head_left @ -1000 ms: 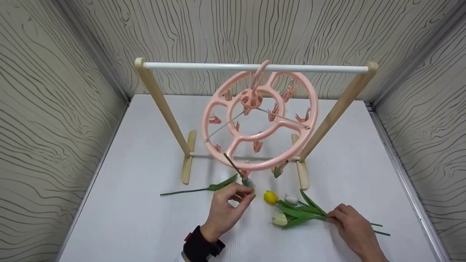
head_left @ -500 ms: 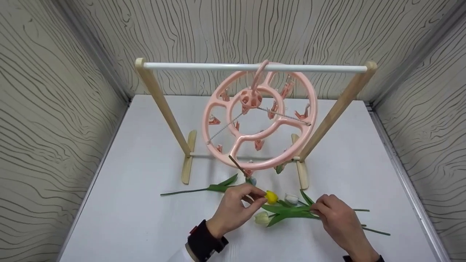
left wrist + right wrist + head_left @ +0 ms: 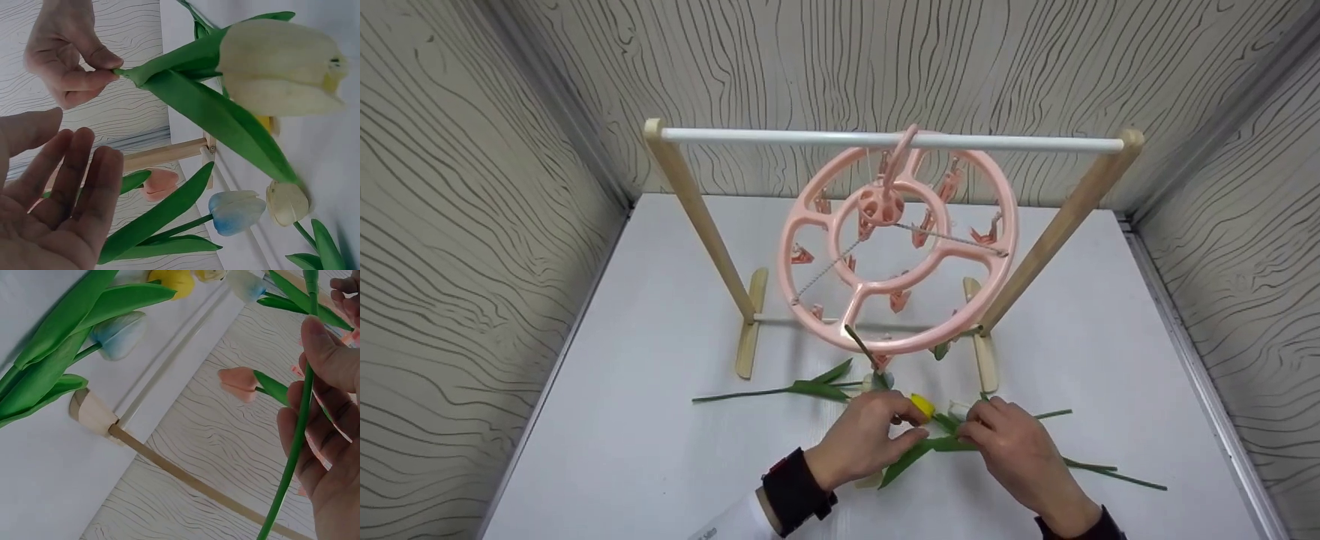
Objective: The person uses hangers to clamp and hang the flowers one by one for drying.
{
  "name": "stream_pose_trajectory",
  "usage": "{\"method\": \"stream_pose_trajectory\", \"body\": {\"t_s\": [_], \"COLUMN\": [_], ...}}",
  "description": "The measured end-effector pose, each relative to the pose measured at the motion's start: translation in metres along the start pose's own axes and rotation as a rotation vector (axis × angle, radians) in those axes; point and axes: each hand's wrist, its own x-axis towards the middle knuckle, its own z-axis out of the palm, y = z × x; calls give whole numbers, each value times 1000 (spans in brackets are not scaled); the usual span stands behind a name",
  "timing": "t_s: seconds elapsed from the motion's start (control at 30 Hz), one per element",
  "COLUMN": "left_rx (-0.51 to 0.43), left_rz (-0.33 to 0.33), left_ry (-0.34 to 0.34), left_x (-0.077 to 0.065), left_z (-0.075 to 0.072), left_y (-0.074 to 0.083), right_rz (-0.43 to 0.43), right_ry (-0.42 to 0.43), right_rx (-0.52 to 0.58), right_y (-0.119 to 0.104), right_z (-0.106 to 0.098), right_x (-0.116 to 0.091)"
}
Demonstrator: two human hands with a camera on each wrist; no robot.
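My right hand point(image 3: 1020, 454) pinches the green stem point(image 3: 304, 410) of a cream tulip between thumb and fingers. Its bloom point(image 3: 275, 67) points left in the head view, partly hidden beneath my left hand point(image 3: 866, 439). The left hand holds nothing; its fingers are loosely bent, with the thumb apart, near the cream tulip's leaves. Just beyond it, a blue-and-white tulip point(image 3: 236, 214) hangs head down from a clip on the round pink clip hanger point(image 3: 900, 343). A pink tulip point(image 3: 239, 384) also hangs from the hanger, farther right.
On the white table lie a yellow tulip point(image 3: 921, 406), another blue-and-white tulip point(image 3: 118, 334), and a second cream tulip point(image 3: 287, 202) toward the left. A wooden stand with a white bar point(image 3: 750, 136) carries the hanger. Several pink clips point(image 3: 898, 301) dangle from it.
My left hand has left the hanging blue-and-white tulip and moved right and nearer me. My right hand has drawn the cream tulip leftward, away from the other flowers. The hanger has turned slightly.
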Motion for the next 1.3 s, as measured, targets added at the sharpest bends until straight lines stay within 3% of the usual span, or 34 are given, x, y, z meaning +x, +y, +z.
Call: {"method": "stream_pose_trajectory", "body": {"t_s": [0.2,0.4,0.6,0.87,1.3], "left_rx": [131,93,51,6,8], "left_rz": [3,-10,-47,-115,-93], "left_ry": [-85,-185,-229,-244,-194], "left_x": [9,16,16,13,3], "left_z": [3,7,8,5,-5], "left_y": [-1,-2,-2,-5,-14], "right_rz": [-69,-94,-117,-109,-56], "right_ry": [9,-8,-10,37,50], "right_rx": [-18,1,35,31,-29], "right_y": [-9,-17,-20,-11,14], "right_z": [3,3,2,-3,-26], "right_x": [9,15,17,16,14]}}
